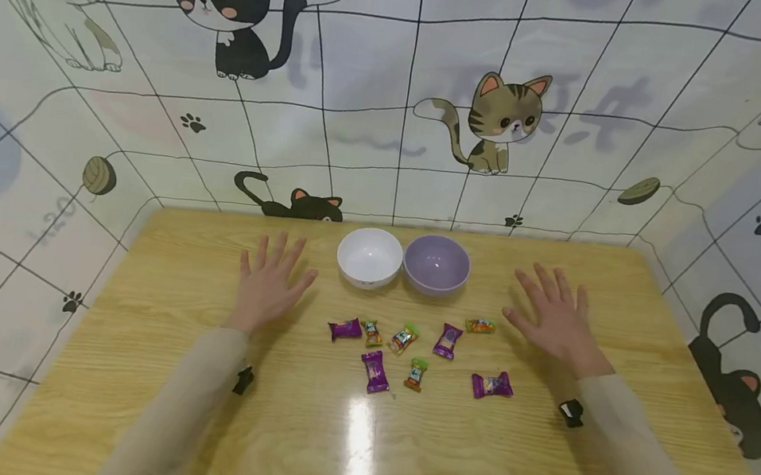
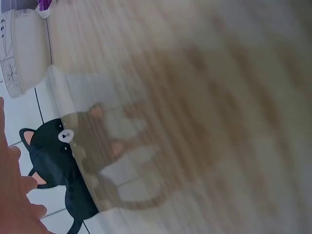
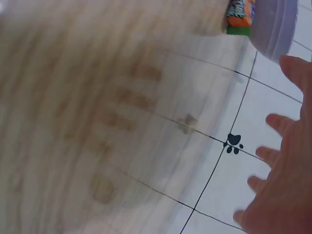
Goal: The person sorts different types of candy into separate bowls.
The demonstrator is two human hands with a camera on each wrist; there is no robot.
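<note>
My left hand is held palm down with its fingers spread, left of a white bowl. My right hand is spread the same way, to the right of a purple bowl. Neither holds anything. The bowls stand side by side near the table's back edge. Between the hands lie several purple-wrapped candies and several smaller orange-and-green ones. Nearest the right hand is one orange-and-green candy. In the right wrist view the fingers reach toward the wall, below the purple bowl.
The glossy wood-grain table bears a bright light reflection at its front middle. Around its back and sides hangs a white sheet with printed cats and grid lines. Dark wrist straps show at both sleeves.
</note>
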